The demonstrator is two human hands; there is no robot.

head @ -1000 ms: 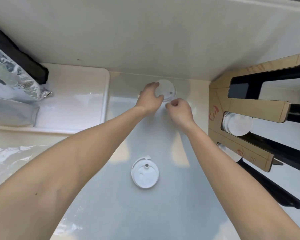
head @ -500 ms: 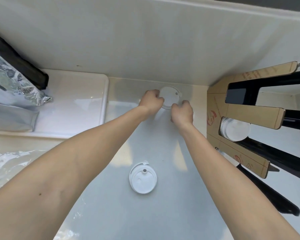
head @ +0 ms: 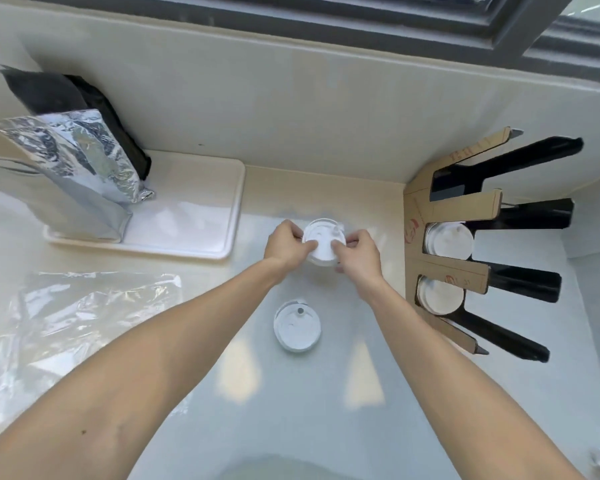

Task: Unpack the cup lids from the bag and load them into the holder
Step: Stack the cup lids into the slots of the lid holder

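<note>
A white cup lid stack [head: 323, 242] is lifted a little above the counter near the back wall. My left hand [head: 286, 245] grips its left rim and my right hand [head: 355, 252] pinches its right rim. A single white lid [head: 297, 325] lies flat on the counter nearer to me. The cardboard-and-black lid holder [head: 454, 209] stands at the right; its two nearer slots hold white lids [head: 447, 240], the far slot looks empty. The crumpled clear plastic bag [head: 70, 317] lies flat at the left.
A white tray [head: 201, 216] at the back left carries a silver foil pouch [head: 73, 164] and a black pouch [head: 66, 95]. A window frame [head: 361, 26] runs above the back wall.
Both hands have closed on the lid stack and drawn it toward me, off the counter. The camera has tilted up, bringing the window and the whole holder into view.
</note>
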